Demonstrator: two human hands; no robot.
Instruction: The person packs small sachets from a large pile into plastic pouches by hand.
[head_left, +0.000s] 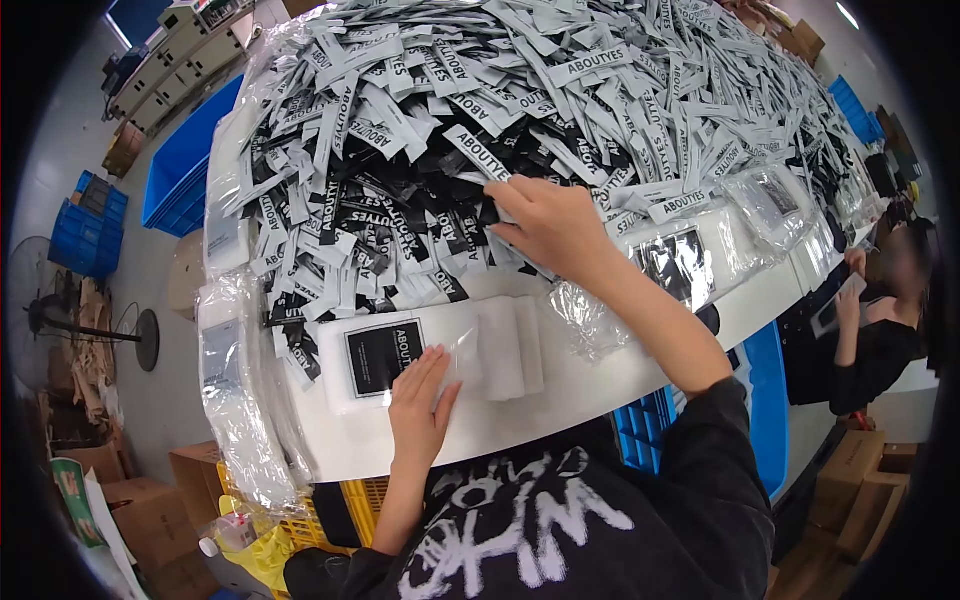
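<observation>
My left hand (420,400) lies with fingers stretched out on a clear plastic bag stack (465,345), its fingertips at the edge of a black printed panel (375,360) reading "ABOUT". Over the near edge of the heap, my right hand (550,222) pinches the lower end of a white printed sachet (474,150) lettered "ABOUTYES". Around it spreads a large pile of slim white sachets (590,65), with black ones (400,215) mixed in below. Part of the right fingers' grip is hidden behind the hand.
Clear bag stacks (225,350) line the table's left edge. More plastic bags (680,262) lie to the right of the bag stack. Blue crates (185,165) stand at the left, near a floor fan (95,325). Another person (865,330) sits at the right.
</observation>
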